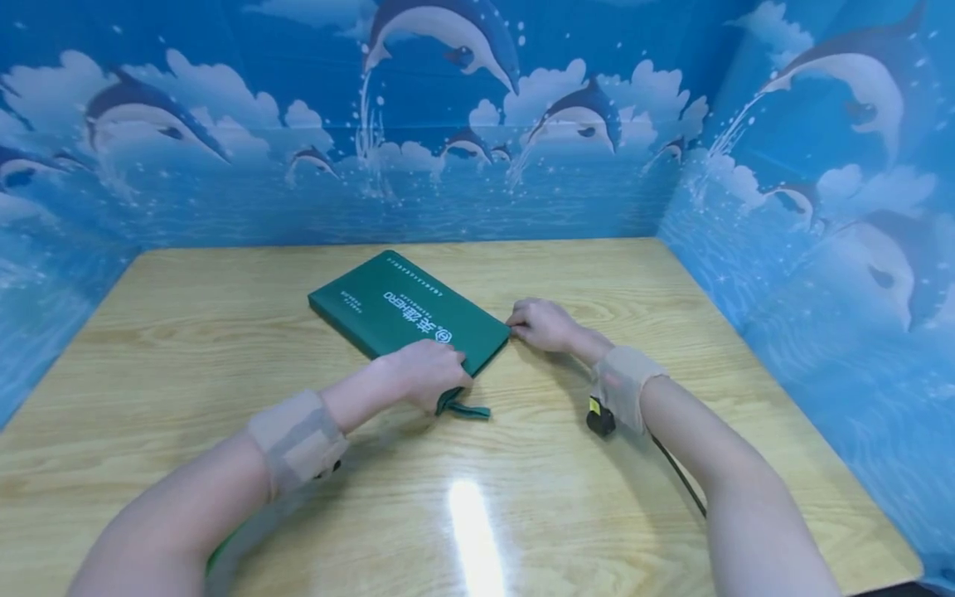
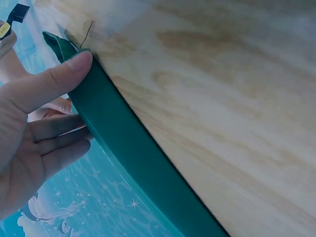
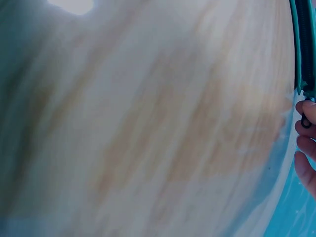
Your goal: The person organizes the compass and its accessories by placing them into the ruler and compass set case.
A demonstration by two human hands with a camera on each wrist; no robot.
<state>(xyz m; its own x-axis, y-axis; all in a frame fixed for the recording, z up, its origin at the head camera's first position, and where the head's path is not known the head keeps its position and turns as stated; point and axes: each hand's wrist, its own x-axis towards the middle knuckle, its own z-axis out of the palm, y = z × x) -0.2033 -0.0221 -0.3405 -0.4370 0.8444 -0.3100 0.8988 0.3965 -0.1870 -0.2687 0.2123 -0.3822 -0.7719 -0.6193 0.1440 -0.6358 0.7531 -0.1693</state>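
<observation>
A green zippered document bag point(image 1: 373, 307) with white lettering lies flat and slantwise on the table. At its near corner my left hand point(image 1: 427, 373) grips the edge. In the left wrist view, the thumb presses the bag's side wall point(image 2: 118, 128) and the fingers reach over its face. A green strap loop point(image 1: 472, 410) sticks out beside that corner. My right hand point(image 1: 546, 325) is at the bag's right corner, pinching a small dark zipper pull point(image 3: 306, 121). The zipper point(image 3: 307, 49) runs along the edge in the right wrist view, beside the view's border.
The wooden table point(image 1: 186, 356) has a bright light reflection near its front. A blue dolphin-print backdrop point(image 1: 418, 199) stands behind the table and along its sides. A black wrist camera point(image 1: 600, 417) hangs under the right wrist, with a cable running back along the forearm.
</observation>
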